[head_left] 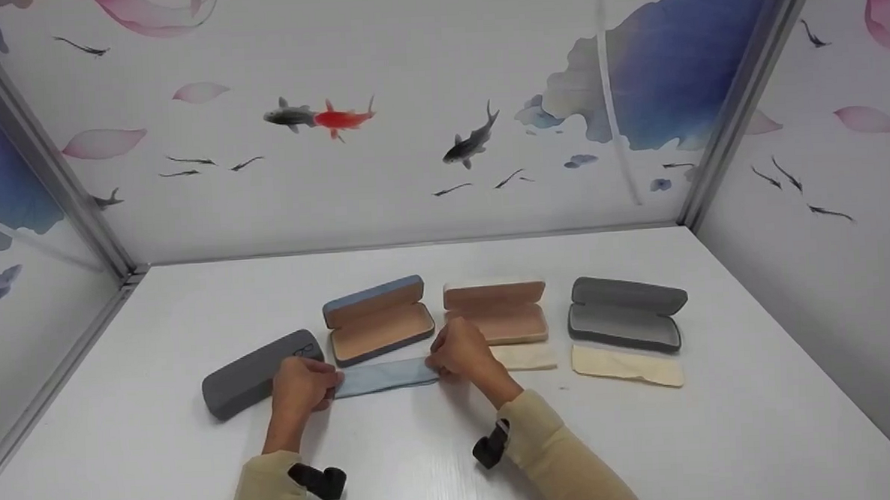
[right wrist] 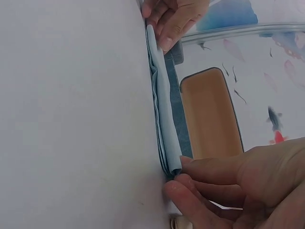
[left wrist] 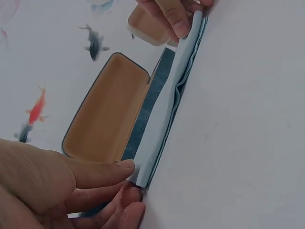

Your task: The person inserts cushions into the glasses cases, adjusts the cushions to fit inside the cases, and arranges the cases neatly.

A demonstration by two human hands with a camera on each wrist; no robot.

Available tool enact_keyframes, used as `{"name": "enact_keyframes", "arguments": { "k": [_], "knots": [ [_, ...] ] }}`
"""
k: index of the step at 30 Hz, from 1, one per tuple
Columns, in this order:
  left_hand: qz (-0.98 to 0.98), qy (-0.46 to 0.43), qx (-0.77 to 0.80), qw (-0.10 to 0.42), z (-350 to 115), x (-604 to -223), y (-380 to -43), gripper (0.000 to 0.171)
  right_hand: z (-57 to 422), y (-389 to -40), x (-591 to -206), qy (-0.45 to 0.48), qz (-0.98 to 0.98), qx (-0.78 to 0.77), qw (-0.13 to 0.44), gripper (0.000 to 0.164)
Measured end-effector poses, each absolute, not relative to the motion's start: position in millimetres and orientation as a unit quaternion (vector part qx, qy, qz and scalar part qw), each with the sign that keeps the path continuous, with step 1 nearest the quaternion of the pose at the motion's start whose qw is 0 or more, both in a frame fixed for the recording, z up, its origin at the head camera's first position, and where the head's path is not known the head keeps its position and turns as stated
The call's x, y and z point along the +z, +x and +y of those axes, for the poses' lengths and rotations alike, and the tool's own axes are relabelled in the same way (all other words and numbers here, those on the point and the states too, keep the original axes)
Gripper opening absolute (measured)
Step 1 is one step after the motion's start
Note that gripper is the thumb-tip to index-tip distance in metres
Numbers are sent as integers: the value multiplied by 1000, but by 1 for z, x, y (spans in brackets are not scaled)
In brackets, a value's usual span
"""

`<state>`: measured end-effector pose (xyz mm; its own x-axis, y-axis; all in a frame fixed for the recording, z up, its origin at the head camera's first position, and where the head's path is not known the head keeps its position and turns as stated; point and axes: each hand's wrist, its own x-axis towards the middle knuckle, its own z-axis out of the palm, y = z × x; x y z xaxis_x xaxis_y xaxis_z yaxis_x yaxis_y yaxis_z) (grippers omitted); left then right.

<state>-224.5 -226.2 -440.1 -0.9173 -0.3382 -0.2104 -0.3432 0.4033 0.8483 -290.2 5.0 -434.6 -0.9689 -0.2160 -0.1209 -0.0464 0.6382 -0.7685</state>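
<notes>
The folded blue cloth lies lengthwise in front of the blue case, drawn out as a narrow strip between the two hands; whether its underside touches the tabletop along its whole length, I cannot tell. It looks thin and soft, so it should be very light, with almost no stiffness across the fold and nothing in it to break. The wrist views show several layers, with the lower edges rippling near the middle, so the likelier trouble is layers slipping over one another or the strip sagging between the holds. The best place to grip seems to be each short end, thumb above and fingers below, catching every layer at once. The left hand pinches the left end that way, and the right hand pinches the right end, thumb against fingertips. Further out, the closed grey case sits behind the left hand, and the cream case stands lid up behind the right, with a cream cloth before it. Farther right is the raised-lid grey case, a pale yellow cloth just in front of it. Panels printed with fish stand around the table.
</notes>
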Motion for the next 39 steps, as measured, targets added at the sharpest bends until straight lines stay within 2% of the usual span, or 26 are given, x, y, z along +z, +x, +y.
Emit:
{"name": "enact_keyframes", "arguments": {
  "k": [5,10,17,25,30,39],
  "knots": [
    [840,-193,507,-10,-225,-442,-225,16,7,-291,-434,-78,904,-409,101,4],
    [843,-188,504,-2,-226,-438,-224,14,10,-292,-434,-85,903,-409,105,5],
    [832,-194,519,40,-232,-429,-225,23,14,-294,-429,-83,889,-432,128,8],
    [802,-182,566,59,-236,-427,-229,33,15,-299,-425,-58,861,-479,162,13],
    [780,-184,597,33,-235,-430,-233,32,14,-304,-427,-40,844,-510,163,10],
    [729,-183,659,-8,-231,-432,-234,32,13,-312,-433,-16,796,-588,145,21]
  ]
}}
